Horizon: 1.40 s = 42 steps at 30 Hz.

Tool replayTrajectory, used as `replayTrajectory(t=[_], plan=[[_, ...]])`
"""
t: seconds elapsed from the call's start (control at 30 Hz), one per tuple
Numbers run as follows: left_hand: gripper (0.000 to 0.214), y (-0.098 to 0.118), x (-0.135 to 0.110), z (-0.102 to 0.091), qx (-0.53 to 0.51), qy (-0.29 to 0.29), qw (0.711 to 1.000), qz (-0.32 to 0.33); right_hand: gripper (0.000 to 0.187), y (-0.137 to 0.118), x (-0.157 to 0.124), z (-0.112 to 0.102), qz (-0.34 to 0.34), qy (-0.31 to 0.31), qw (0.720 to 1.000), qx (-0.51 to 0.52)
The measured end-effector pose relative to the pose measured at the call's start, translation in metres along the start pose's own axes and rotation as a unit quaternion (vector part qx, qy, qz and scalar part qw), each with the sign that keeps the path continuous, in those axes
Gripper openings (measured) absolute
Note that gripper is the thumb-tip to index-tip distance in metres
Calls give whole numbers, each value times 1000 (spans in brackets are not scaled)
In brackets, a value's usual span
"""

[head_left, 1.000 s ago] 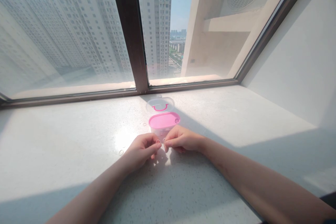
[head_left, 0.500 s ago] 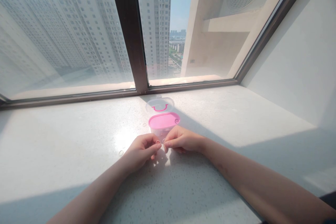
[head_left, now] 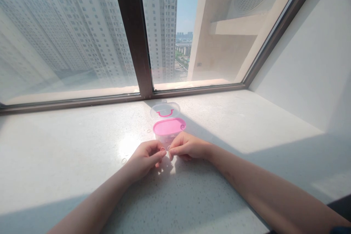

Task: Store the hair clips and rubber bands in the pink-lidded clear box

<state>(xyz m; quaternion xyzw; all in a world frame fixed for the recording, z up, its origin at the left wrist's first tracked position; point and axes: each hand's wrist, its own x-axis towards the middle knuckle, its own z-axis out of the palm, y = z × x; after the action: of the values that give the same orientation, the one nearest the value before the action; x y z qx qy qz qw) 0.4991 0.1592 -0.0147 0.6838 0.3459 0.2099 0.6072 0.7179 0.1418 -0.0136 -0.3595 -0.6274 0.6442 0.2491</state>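
Currently, the left hand [head_left: 146, 158] pinches a pinkish ring [head_left: 162, 148], the right hand [head_left: 187, 147] a pale loop [head_left: 169, 147].

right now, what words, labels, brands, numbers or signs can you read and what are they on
No readable text anywhere.
Pink oval top: dark loops near its right end, no readable lettering.
Clear oval piece behind it: pink curve, no letters visible.
Ring in left hand, ring in right hand: too small to tell.
Buildings outside: too small to tell.
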Motion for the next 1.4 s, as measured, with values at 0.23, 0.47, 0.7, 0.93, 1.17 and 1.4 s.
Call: replayTrajectory(t=[0.23, 0.47, 0.7, 0.93, 1.17, 1.4], plan=[[24, 1, 1, 1, -2, -1, 1000, 4, 23, 0, 1, 1, 3, 2, 1000, 6], [24, -1, 2, 0, 0, 0, 1000, 9, 24, 1, 2, 0, -3, -3, 1000, 10], [25, -5, 2, -1, 5, -5, 1000, 17, 23, 0, 2, 0, 0, 3, 1000, 4], [25, -4, 1, -1, 4, -1, 1000, 14, 23, 2, 2, 0, -4, -1, 1000, 4], [24, 0, 1, 0, 2, 0, 1000, 5, 21, 2, 1, 1, -5, -1, 1000, 22], [24, 0, 0, 0, 1, 0, 1000, 6, 23, 3, 2, 0, -8, -2, 1000, 12]])
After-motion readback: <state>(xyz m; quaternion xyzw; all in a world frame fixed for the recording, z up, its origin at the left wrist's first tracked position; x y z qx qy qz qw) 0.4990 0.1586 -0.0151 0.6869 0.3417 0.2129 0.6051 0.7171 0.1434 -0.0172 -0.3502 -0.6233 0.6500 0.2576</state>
